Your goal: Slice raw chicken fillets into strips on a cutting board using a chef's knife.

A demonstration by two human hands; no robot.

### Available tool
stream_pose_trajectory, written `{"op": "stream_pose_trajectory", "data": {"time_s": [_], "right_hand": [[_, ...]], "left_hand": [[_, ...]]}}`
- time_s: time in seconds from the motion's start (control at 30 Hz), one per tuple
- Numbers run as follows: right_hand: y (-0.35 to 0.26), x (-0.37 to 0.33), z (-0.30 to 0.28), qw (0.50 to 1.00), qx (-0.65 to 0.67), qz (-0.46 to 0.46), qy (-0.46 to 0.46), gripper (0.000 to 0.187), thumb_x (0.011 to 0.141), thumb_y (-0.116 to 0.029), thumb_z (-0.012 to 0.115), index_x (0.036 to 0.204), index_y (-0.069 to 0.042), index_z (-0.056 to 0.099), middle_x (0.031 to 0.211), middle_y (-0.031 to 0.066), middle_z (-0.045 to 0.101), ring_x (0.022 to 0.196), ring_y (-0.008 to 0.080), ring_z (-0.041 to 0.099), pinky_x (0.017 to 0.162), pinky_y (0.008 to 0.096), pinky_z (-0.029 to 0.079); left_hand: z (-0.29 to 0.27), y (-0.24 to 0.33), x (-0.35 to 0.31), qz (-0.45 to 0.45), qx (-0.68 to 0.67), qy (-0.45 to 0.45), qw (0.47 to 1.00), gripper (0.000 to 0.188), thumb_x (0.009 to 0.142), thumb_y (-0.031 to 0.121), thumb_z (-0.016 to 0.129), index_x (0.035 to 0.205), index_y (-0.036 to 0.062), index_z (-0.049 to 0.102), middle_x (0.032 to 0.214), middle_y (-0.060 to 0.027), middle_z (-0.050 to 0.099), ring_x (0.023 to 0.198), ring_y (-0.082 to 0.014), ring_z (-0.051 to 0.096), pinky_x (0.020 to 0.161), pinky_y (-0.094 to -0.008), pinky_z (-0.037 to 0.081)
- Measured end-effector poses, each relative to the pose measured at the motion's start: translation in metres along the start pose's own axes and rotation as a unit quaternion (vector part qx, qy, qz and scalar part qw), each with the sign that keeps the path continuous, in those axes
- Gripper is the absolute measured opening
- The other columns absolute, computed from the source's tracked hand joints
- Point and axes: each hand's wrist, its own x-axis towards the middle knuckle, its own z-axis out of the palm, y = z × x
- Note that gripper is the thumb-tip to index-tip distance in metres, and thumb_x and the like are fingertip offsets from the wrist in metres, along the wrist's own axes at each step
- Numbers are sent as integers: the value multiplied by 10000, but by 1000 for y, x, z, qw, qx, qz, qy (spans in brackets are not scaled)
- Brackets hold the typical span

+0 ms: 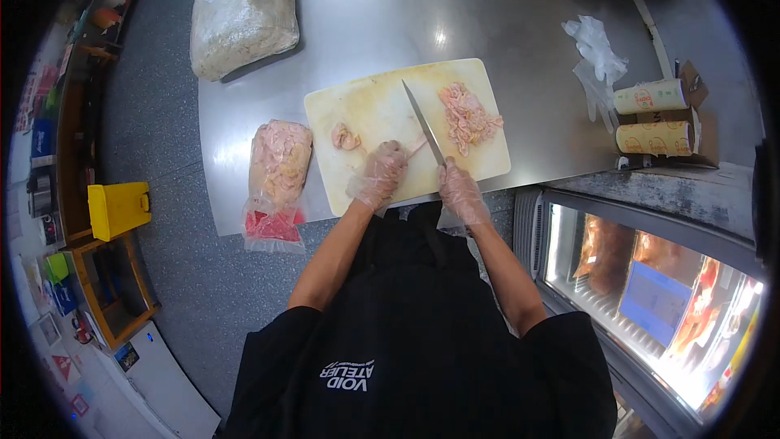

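A white cutting board [370,97] lies at a slant on the steel table. My left hand [380,174], in a clear plastic glove, is closed over a strip of pale pink raw meat [418,145] whose end sticks out toward the knife. Gloved likewise, my right hand [463,192] grips the handle of a long kitchen knife [422,119], its blade angled up and left across the board, beside the strip. To the right of the blade sits a heap of cut raw meat pieces [469,119]. One small lump of meat [345,137] rests on the board's left part.
Left of the board is a clear bag of raw meat [280,161], hanging over the table's edge [210,195]. A large wrapped block [245,16] stands far left. Crumpled clear gloves [600,57] and two rolls [652,117] are at right, above a lit display fridge [650,301].
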Motion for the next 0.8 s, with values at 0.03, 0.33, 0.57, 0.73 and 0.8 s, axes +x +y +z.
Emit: {"op": "stream_pose_trajectory", "data": {"time_s": [0.03, 0.33, 0.57, 0.73, 0.8], "right_hand": [[-3, -1, 5, 1000, -3, -5, 7, 250, 977, -271, 413, 1074, -45, 459, 802, 299, 621, 811, 490, 610, 725, 572, 456], [0, -7, 0, 999, -27, -22, 24, 270, 985, -269, 392, 1095, -31, 454, 797, 293, 625, 798, 485, 615, 704, 566, 468], [-4, -7, -5, 1000, -5, -14, 13, 282, 987, -286, 390, 1078, -26, 450, 782, 296, 621, 809, 489, 611, 714, 569, 464], [2, -14, 8, 999, -29, -35, -2, 268, 975, -265, 426, 1081, -20, 445, 807, 305, 614, 788, 493, 601, 709, 574, 457], [-14, 7, 4, 999, 31, -29, -30, 281, 966, -273, 422, 1070, -13, 447, 868, 298, 625, 847, 490, 602, 743, 573, 457]], "left_hand": [[-2, 3, -1, 40, -25, -13, 999, 119, 733, 97, 613, 840, 46, 622, 865, -133, 575, 832, -315, 584, 692, -418, 496], [-5, 32, -30, 103, 94, 33, 990, 245, 742, 71, 573, 978, 5, 590, 951, -117, 547, 861, -291, 565, 712, -413, 477], [-3, 31, -24, 12, 52, -54, 997, 150, 750, 56, 550, 887, 20, 597, 930, -113, 569, 863, -285, 581, 720, -394, 489], [13, 36, -22, -20, 19, -27, 999, 71, 759, 36, 539, 811, 27, 586, 842, -130, 584, 779, -309, 592, 702, -413, 498], [27, 19, -22, 39, 271, 60, 960, 46, 766, 46, 549, 801, 34, 578, 810, -120, 579, 744, -296, 588, 678, -405, 499]]}}
